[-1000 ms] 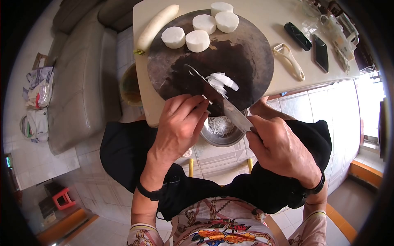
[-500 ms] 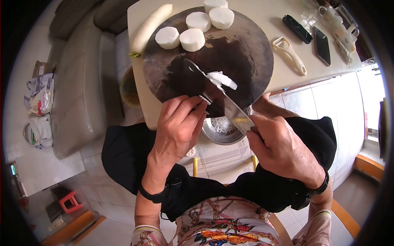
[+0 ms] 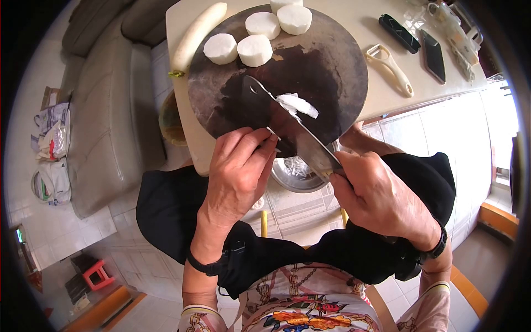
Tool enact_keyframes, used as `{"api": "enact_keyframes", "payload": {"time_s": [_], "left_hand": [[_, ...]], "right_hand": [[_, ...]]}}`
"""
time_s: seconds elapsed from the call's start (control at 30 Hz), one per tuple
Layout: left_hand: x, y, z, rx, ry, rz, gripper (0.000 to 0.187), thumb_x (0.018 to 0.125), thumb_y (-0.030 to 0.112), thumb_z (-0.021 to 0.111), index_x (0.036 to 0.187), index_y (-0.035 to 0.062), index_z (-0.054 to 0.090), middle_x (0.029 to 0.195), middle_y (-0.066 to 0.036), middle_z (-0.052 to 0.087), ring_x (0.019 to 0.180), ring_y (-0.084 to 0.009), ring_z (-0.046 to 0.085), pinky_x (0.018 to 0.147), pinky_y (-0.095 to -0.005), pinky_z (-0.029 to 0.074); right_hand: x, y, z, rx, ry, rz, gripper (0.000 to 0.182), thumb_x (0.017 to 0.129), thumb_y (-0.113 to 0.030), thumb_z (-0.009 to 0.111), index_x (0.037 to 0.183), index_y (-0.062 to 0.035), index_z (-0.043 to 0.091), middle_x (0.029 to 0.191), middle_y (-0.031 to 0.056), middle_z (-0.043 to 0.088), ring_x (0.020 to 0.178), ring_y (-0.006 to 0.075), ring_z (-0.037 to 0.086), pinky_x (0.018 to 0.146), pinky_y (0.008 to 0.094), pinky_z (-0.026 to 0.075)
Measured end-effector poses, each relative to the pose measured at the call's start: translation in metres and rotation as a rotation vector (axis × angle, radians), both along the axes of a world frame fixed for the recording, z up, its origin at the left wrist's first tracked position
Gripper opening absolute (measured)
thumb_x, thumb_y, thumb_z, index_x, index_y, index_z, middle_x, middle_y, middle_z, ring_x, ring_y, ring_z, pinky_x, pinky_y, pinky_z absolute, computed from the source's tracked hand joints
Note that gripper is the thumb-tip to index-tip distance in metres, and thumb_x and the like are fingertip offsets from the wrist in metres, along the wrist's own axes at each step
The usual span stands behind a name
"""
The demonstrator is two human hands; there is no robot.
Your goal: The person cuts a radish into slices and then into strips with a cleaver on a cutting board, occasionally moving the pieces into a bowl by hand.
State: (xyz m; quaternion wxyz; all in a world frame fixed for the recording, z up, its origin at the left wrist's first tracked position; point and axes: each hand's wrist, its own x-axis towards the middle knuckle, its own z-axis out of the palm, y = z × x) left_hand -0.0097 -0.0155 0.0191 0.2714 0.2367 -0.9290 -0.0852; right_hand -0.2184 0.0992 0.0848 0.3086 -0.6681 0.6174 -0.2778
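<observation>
My right hand is closed round the handle of a kitchen knife, whose broad blade slants up and left over the dark round cutting board. White radish slices lie against the blade's far side. At the board's near edge, my left hand has its fingers bunched on a thin white radish piece, mostly hidden by the fingertips. Several thick peeled radish chunks sit toward the back of the board. Below the board's edge, a metal bowl holds white shreds, partly covered by the knife.
A long whole white radish lies along the board's left side on the pale table. To the right are a peeler, a phone, a black case and plastic bags. A grey sofa stands left.
The view has shifted slightly, so the board and radish chunks sit a little further left and up. Both hands keep their grips, and the knife stays nearly in place.
</observation>
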Motion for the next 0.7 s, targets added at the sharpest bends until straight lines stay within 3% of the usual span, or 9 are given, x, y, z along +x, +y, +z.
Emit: {"api": "enact_keyframes", "payload": {"time_s": [0.13,0.23,0.33,0.4,0.47,0.53,0.6,0.7], "left_hand": [[0.0,0.001,0.001,0.011,-0.003,0.001,0.026,0.075,0.0,0.075,0.101,-0.0004,0.072,0.103,-0.008,0.067,0.097,-0.0268,0.061,0.085,-0.0384,0.049],[0.002,0.001,0.001,0.031,-0.001,0.008,0.026,0.075,-0.001,0.075,0.101,-0.0003,0.072,0.103,-0.008,0.066,0.097,-0.0276,0.061,0.086,-0.0387,0.049],[0.002,0.002,0.001,0.057,0.018,0.005,0.025,0.075,-0.002,0.075,0.1,-0.0005,0.072,0.102,-0.009,0.066,0.097,-0.0285,0.062,0.087,-0.0392,0.05],[0.003,0.002,0.001,0.062,0.026,0.006,0.025,0.076,-0.003,0.075,0.1,-0.0006,0.072,0.102,-0.009,0.066,0.097,-0.0289,0.062,0.087,-0.0394,0.05],[0.004,0.002,0.002,0.045,0.016,0.004,0.025,0.076,-0.003,0.074,0.101,-0.0011,0.071,0.101,-0.009,0.067,0.096,-0.0295,0.063,0.086,-0.0395,0.051],[0.004,0.002,0.0,0.034,0.029,0.004,0.026,0.074,-0.006,0.075,0.1,-0.0019,0.071,0.102,-0.01,0.067,0.095,-0.0307,0.063,0.082,-0.0393,0.053],[0.004,0.002,-0.001,0.02,0.036,0.004,0.027,0.073,-0.008,0.075,0.099,-0.0028,0.071,0.104,-0.012,0.067,0.094,-0.0319,0.064,0.078,-0.039,0.054],[0.004,0.002,-0.001,0.031,0.066,-0.002,0.028,0.073,-0.008,0.075,0.1,-0.0031,0.071,0.103,-0.013,0.067,0.093,-0.0318,0.065,0.078,-0.0388,0.054]], "right_hand": [[0.009,-0.011,-0.009,0.02,-0.056,-0.009,0.011,0.083,0.0,0.06,0.081,0.0046,0.05,0.061,0.0256,0.052,0.063,0.0451,0.058,0.06,0.052,0.047],[0.018,-0.025,-0.008,-0.048,0.012,0.027,0.011,0.075,0.001,0.061,0.074,0.0068,0.051,0.063,0.0283,0.057,0.065,0.0468,0.062,0.061,0.0507,0.051],[0.026,-0.038,-0.004,-0.015,0.083,0.063,0.01,0.083,0.0,0.06,0.082,0.0044,0.051,0.066,0.0247,0.056,0.07,0.0454,0.059,0.064,0.0512,0.047],[0.024,-0.04,-0.007,-0.056,0.086,0.03,0.01,0.083,0.0,0.059,0.081,0.0051,0.052,0.065,0.0248,0.056,0.071,0.0465,0.06,0.064,0.0516,0.048],[0.013,-0.037,-0.012,-0.024,0.012,0.028,0.011,0.073,-0.002,0.06,0.069,0.0075,0.056,0.067,0.028,0.061,0.068,0.0453,0.064,0.063,0.0492,0.052],[0.008,-0.031,-0.012,-0.086,0.073,0.102,0.013,0.077,-0.003,0.058,0.069,0.0072,0.054,0.066,0.0299,0.058,0.069,0.0476,0.062,0.063,0.0516,0.05],[0.011,-0.024,-0.009,0.052,-0.034,-0.046,0.015,0.08,-0.002,0.056,0.069,0.007,0.052,0.064,0.0309,0.055,0.069,0.0496,0.06,0.063,0.0532,0.048],[0.012,-0.021,-0.008,0.002,-0.003,-0.043,0.017,0.083,-0.003,0.055,0.07,0.0067,0.052,0.064,0.0307,0.054,0.069,0.0504,0.059,0.062,0.0529,0.048]]}}
